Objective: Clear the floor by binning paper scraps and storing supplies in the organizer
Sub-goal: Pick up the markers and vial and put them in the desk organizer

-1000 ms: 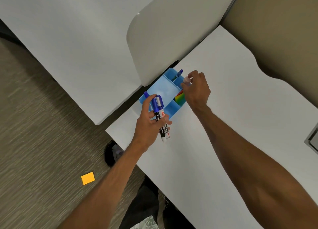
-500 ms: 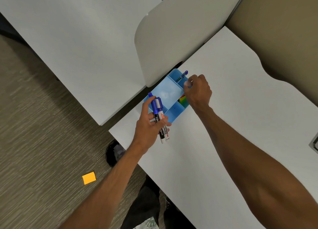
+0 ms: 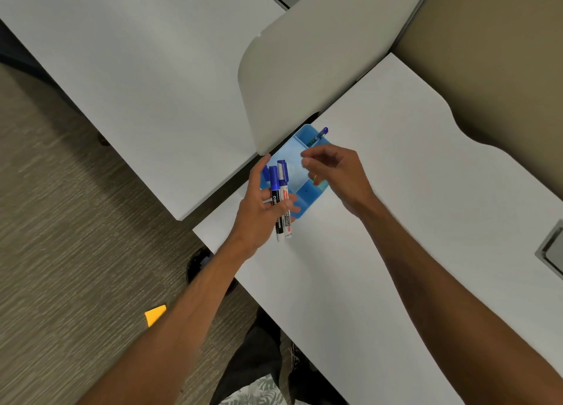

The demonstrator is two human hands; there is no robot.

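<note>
Left hand (image 3: 259,209) grips 2 blue-capped whiteboard markers (image 3: 281,200) unstored, right hand (image 3: 335,173) loose and empty over blue plastic organizer (image 3: 307,203); orange paper scrap (image 3: 155,315) unbinned.

Office cubicle, white desk (image 3: 396,222) with wavy edge, rounded grey divider panel (image 3: 304,69), tan partition wall (image 3: 502,54), striped grey carpet (image 3: 61,252)

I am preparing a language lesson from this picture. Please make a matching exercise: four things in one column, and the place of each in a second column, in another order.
Things:
1. whiteboard markers
2. blue pen
3. orange paper scrap
4. blue organizer

Places:
A. on the carpet floor
B. on the white desk
C. in the left hand
D. standing in the organizer's far compartment

Pairs: 1-C, 2-D, 3-A, 4-B
</note>
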